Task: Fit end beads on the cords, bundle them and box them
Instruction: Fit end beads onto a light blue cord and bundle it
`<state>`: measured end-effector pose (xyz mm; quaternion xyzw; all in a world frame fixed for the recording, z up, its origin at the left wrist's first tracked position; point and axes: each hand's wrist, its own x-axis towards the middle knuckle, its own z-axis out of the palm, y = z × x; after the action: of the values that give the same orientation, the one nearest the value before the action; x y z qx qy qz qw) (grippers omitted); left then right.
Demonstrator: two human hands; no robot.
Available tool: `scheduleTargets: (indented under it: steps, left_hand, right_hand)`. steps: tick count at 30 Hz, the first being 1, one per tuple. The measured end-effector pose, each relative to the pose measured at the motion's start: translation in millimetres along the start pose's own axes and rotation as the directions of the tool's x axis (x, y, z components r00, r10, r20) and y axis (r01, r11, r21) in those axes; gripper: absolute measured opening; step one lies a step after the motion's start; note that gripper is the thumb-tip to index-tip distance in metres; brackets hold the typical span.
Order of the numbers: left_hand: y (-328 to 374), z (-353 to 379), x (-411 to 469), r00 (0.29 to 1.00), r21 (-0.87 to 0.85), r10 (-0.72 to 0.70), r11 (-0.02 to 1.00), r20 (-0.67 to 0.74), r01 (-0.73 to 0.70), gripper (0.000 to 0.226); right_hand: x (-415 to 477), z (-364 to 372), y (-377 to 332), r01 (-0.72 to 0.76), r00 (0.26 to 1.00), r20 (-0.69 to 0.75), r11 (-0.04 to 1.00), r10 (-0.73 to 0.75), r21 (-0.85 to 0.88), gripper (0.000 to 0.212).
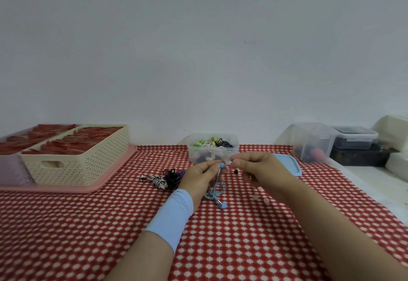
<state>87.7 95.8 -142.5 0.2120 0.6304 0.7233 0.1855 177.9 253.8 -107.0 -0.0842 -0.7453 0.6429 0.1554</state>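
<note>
working the light blue braided cord [217, 188]: left hand [202, 174] fingers pinch it just under a round blue end bead [222, 166], above the red-checked desk [88, 225]. second blue bead [223, 205] already sits on its lower end. right hand [259, 168] fingers curled beside the top bead; grip unclear. striped cord bundle [157, 181] and purple cord bundle [175, 173] lie unboxed near the clear plastic box [213, 158] of cords. bundling, boxing left.

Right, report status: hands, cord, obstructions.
Left hand pinches blue cord just under top bead. Right hand pinched beside that bead, hold unclear. Loose black bead on cloth; nothing in the way.
</note>
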Motion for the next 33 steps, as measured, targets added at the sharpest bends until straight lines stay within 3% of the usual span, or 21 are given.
scheduleTargets:
  steps: [4, 6, 9, 11, 16, 23, 33]
  left_hand:
    - [0.7, 0.5, -1.7, 0.999, 0.045, 0.029, 0.999, 0.046, -0.031, 0.018]
    - [1.2, 1.6, -2.1, 0.997, -0.031, -0.004, 1.000, 0.074, 0.006, 0.018]
    - [0.5, 1.2, -2.0, 0.991, -0.123, -0.062, 0.989, 0.120, 0.077, 0.019]
    - [-0.1, 0.2, -1.9, 0.985, -0.139, -0.083, 0.985, 0.153, 0.104, 0.022]
    - [1.8, -0.6, -3.0, 0.981, -0.120, -0.073, 0.988, 0.179, 0.095, 0.025]
    - [2.6, 0.0, -4.5, 0.975, -0.156, -0.079, 0.981, 0.210, 0.113, 0.024]
    - [2.3, -0.6, -7.0, 0.968, -0.159, -0.076, 0.980, 0.241, 0.117, 0.022]
  right_hand:
    - [-1.6, 6.0, 2.8, -0.088, 0.988, 0.132, 0.992, 0.076, 0.087, 0.017]
    - [-1.1, 5.6, 3.4, -0.105, 0.984, 0.155, 0.988, 0.087, 0.115, 0.020]
    - [-0.1, 2.8, 5.3, -0.120, 0.982, 0.160, 0.983, 0.098, 0.136, 0.031]
    - [-1.0, 1.8, 6.0, -0.121, 0.983, 0.155, 0.986, 0.103, 0.115, 0.026]
    - [-1.0, 1.5, 6.0, -0.138, 0.979, 0.165, 0.984, 0.120, 0.109, 0.021]
    - [-2.9, 2.8, 5.2, -0.139, 0.977, 0.182, 0.982, 0.114, 0.130, 0.036]
    - [-2.5, 4.1, 7.4, -0.125, 0.979, 0.175, 0.986, 0.104, 0.114, 0.034]
